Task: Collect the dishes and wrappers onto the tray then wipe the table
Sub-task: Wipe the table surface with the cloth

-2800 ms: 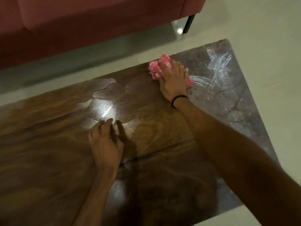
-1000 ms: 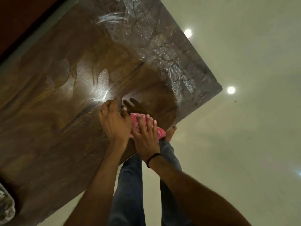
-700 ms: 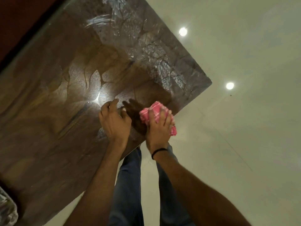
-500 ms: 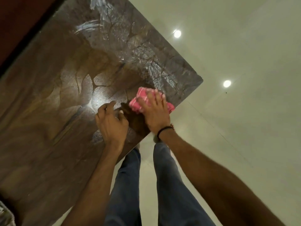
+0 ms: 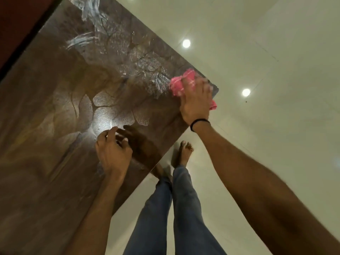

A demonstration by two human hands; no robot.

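Observation:
A glossy dark brown wooden table (image 5: 55, 126) fills the left of the head view. My right hand (image 5: 196, 102) presses a crumpled pink cloth (image 5: 179, 83) onto the table's near right corner. White wet streaks (image 5: 86, 39) lie on the far end of the tabletop. My left hand (image 5: 112, 151) rests on the table near its front edge, fingers spread and holding nothing. No dishes, wrappers or tray show in this view.
A dark red sofa (image 5: 16, 21) runs along the table's far side at top left. My legs in blue jeans (image 5: 169, 208) and a bare foot (image 5: 184, 153) stand on the pale glossy floor (image 5: 266, 61) beside the table's edge.
My right hand has slid the pink cloth from beside my left hand out to the table's right corner. My left hand stayed on the table. The view tilted a little.

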